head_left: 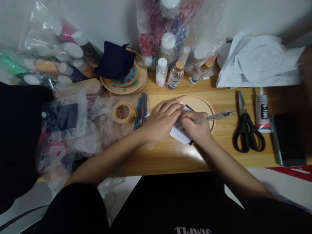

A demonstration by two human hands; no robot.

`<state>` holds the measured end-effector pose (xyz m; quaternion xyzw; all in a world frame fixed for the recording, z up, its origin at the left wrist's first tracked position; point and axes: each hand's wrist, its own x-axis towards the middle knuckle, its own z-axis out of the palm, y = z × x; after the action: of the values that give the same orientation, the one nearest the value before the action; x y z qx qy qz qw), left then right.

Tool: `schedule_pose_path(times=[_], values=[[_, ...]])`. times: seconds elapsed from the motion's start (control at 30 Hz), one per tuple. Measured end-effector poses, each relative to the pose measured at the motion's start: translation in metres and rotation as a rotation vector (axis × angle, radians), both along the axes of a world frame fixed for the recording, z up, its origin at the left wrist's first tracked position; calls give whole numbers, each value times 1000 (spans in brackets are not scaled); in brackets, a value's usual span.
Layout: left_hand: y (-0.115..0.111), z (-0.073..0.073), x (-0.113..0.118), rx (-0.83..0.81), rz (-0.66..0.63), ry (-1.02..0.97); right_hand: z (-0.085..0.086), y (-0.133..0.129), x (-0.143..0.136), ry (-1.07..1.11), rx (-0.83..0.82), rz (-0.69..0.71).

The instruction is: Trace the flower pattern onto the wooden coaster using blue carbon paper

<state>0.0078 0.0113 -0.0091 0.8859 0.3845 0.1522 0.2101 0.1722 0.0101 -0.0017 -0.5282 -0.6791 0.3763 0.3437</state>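
My right hand [197, 127] is closed around a clear-barrelled pen [218, 116], its tip hidden behind my fingers. Under that hand lies a white paper [179, 134] with a line drawing on it. Dark blue edges of a sheet [190, 143] show from beneath the paper. My left hand [165, 119] rests flat on the paper's left side, fingers stretched out and pointing right. Both hands nearly touch. Paper and sheet lie over a round wooden board [198, 102], which is partly covered.
Black scissors [247, 133], a glue tube [263, 112] and a phone [289, 139] lie on the right. Small bottles [175, 75] and a paper stack [260, 63] stand behind. Left are a spool of golden thread [124, 112], pens [141, 110] and plastic bags [85, 136].
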Motion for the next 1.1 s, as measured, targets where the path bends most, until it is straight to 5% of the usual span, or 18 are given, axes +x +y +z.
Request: schedule_pose_path(times=[0.77,1.1], values=[[-1,-2,0,1,9,15,1,0,0,35,-47,-18],[0,-3,0,10,-3,10,5,2,0,233,-177,-112]])
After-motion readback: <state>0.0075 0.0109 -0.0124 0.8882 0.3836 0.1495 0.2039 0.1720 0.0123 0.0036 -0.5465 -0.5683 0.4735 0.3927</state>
